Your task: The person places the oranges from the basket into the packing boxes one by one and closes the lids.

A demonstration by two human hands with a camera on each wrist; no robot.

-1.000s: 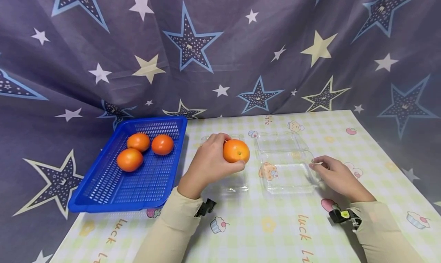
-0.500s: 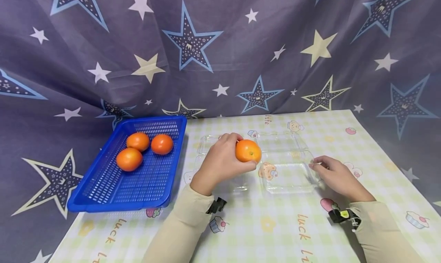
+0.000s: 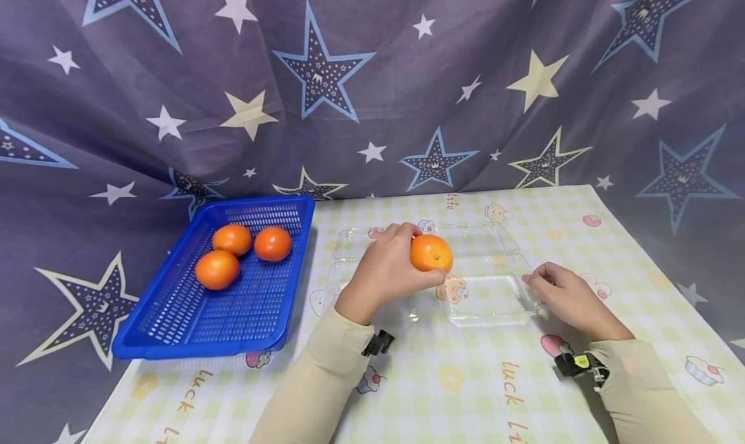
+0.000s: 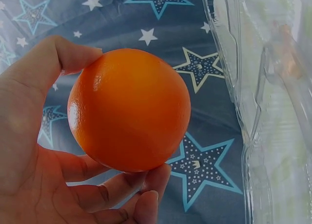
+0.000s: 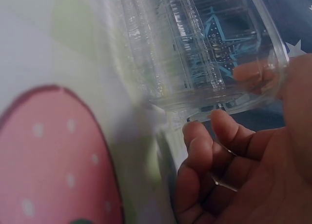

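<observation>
My left hand (image 3: pixel 387 273) holds an orange (image 3: pixel 431 253) between thumb and fingers, above the table near the left side of the right-hand clear plastic clamshell box (image 3: pixel 489 302). In the left wrist view the thumb and fingertips press opposite sides of the orange (image 4: pixel 129 109). My right hand (image 3: pixel 573 302) pinches the right edge of that open box. The right wrist view has the thumb seen through the clear wall (image 5: pixel 229 97) and the fingers outside it. A second open clear box (image 3: pixel 352 243) lies to the left, partly hidden behind my left hand and forearm.
A blue plastic basket (image 3: pixel 204 344) with 3 more oranges (image 3: pixel 217 269) stands at the left of the table. A checked cloth with printed cupcakes and fruit covers the table (image 3: pixel 442 405). Behind it hangs a dark curtain (image 3: pixel 372 56) with stars.
My left hand has carried the orange rightward from over the left box to the side of the right box. The right hand has kept its place on the box edge.
</observation>
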